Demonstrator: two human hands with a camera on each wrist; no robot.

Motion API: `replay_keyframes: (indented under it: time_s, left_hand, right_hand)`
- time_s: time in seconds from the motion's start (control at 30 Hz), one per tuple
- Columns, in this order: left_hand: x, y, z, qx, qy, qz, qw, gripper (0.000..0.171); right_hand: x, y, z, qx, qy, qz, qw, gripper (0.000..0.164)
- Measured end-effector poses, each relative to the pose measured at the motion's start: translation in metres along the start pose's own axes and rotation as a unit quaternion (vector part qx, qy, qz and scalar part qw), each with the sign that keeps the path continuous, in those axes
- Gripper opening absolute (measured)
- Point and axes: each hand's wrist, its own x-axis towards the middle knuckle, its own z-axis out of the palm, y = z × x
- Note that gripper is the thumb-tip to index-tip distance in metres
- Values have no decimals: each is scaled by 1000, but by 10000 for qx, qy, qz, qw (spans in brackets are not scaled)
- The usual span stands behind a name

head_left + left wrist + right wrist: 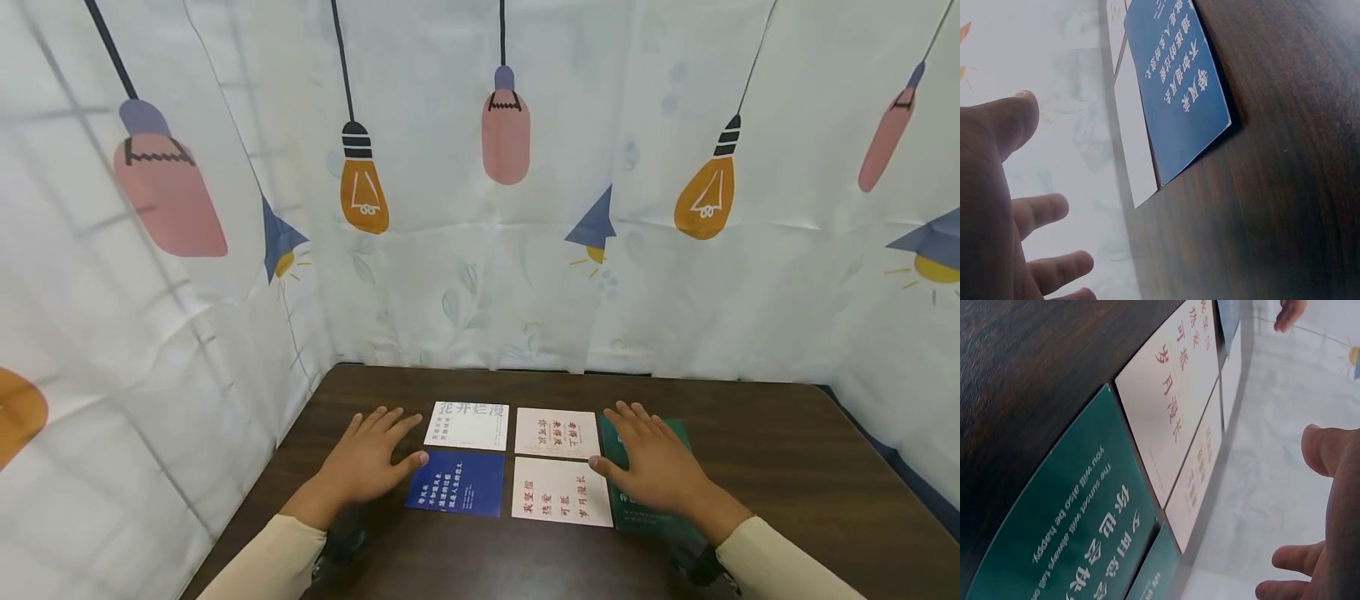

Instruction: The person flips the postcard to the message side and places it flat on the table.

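Several printed cards lie flat in two rows on the dark wooden table. At the left end are a white card (pixel 467 427) and, nearer me, a blue card (pixel 457 485). Two pale cards with red lettering, the far card (pixel 557 433) and the near card (pixel 561 492), sit in the middle. Two green cards, best seen in the right wrist view, the near one (pixel 1079 519) and far one (pixel 1155 569), form the right end. My left hand (pixel 367 458) hovers by the blue card, fingers spread, holding nothing. Above the green cards my right hand (pixel 656 462) is spread too, partly hiding them.
The brown tabletop (pixel 810 483) extends right of the cards and toward me. A white curtain (pixel 480 300) printed with lamps and bulbs hangs behind the table and along both sides. Dark bands circle both wrists near the cream sleeves.
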Motion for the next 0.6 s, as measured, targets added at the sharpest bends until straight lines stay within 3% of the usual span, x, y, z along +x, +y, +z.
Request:
replay_keyframes:
  time_s: [0.6]
  left_hand:
    - [-4,0,2,-121,-78,89,9999,66]
  right_hand:
    - [7,-20,13,170,83,-84,9998,82]
